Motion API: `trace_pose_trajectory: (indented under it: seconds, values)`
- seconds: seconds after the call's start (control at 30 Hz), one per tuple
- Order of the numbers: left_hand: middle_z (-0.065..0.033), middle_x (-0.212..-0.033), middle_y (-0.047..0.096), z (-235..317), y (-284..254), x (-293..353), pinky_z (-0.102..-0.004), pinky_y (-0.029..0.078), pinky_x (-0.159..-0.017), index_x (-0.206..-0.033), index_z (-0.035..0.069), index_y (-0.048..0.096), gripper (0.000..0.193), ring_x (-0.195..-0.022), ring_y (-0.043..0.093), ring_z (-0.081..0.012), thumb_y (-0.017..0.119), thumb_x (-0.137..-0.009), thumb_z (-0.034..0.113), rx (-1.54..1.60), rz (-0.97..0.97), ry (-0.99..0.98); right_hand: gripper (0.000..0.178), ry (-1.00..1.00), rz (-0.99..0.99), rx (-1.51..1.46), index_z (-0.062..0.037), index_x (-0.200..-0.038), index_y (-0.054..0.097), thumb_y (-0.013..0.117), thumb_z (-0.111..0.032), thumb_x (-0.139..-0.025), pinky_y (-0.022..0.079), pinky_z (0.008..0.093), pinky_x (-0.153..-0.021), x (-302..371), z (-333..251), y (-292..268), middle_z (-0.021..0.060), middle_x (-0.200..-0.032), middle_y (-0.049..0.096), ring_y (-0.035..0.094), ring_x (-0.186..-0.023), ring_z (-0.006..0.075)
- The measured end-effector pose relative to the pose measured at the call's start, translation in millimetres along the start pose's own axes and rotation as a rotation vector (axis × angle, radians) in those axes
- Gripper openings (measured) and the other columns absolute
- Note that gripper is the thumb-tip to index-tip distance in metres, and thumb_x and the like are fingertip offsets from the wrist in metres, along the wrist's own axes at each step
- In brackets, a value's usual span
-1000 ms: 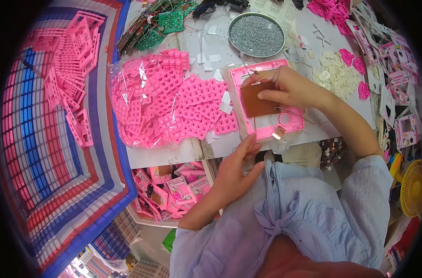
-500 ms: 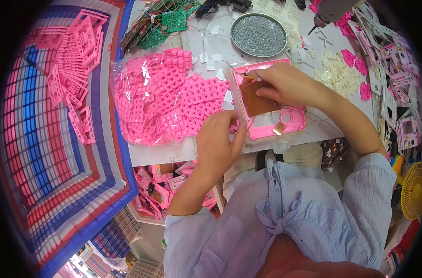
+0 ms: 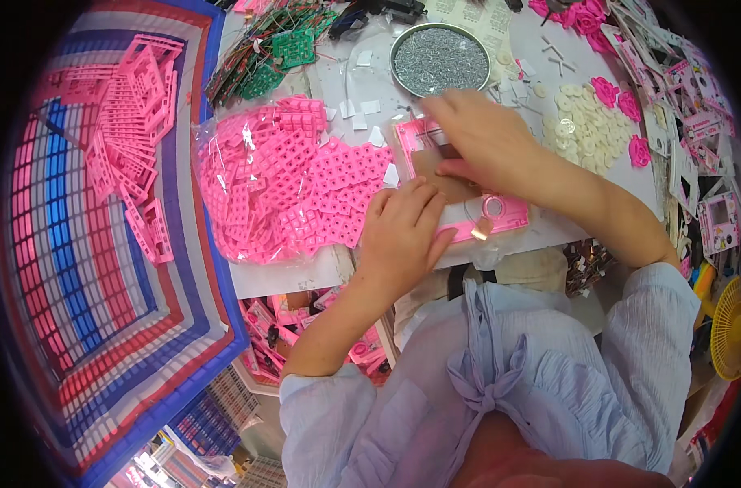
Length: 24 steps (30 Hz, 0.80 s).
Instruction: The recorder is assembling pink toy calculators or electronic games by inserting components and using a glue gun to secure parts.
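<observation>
A pink plastic casing (image 3: 513, 213) lies on a clear bag on the table in front of me. Inside it is a brown board (image 3: 424, 163), partly covered by my hands. A white ring (image 3: 493, 207) and a small copper-coloured piece (image 3: 482, 226) sit at its near right part. My left hand (image 3: 403, 236) grips the casing's near left side, fingers bent over it and thumb along the near edge. Above the casing's far part is my right hand (image 3: 488, 146), its fingers stretched away from the thumb, which is over the board. I see nothing held in it.
A round tray of small screws (image 3: 440, 61) stands just beyond the casing. Left lies a bag of pink keypads (image 3: 257, 179); green circuit boards (image 3: 293, 49) with wires are behind. Cream discs (image 3: 586, 130) and printed panels (image 3: 716, 228) lie right. A striped, lined basket (image 3: 175, 317) stands far left.
My left hand has moved rightward onto the casing and its board. My right hand has lifted its fingers off the board and stretched them toward the screw tray. The casing appears slightly further left.
</observation>
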<state>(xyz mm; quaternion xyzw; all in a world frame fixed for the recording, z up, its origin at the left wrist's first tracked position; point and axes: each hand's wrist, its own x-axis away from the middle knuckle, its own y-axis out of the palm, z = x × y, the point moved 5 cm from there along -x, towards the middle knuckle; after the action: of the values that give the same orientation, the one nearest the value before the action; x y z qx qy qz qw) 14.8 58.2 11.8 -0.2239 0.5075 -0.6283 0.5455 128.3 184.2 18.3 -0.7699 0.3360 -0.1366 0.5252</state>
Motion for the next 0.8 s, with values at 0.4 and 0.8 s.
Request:
trace_pose_trajectory:
  seconds: [0.4,0.8]
  values:
    - [-0.0102,-0.119,0.065,4,4,-2,-0.0409,0.044,-0.090,-0.120,0.004,0.065,0.049,-0.118,0.060,-0.0267,0.077,-0.081,0.032,-0.097,-0.188,0.012,0.050,-0.314,-0.116,0.205,0.0062,-0.120,0.065,0.064,-0.027,-0.083,0.032,0.0539,-0.112,64,-35,16,0.0214,-0.135,0.059,0.051,-0.129,0.0326]
    - [-0.0095,-0.087,0.070,-103,51,-193,-0.0467,0.047,-0.079,-0.087,0.014,0.074,0.017,-0.090,0.066,-0.0297,0.075,-0.078,0.028,-0.208,-0.211,0.084,0.049,-0.327,-0.152,0.274,0.0096,-0.120,0.063,0.058,-0.021,-0.082,0.035,0.0536,-0.109,61,-40,15,0.0232,-0.132,0.059,0.049,-0.128,0.0364]
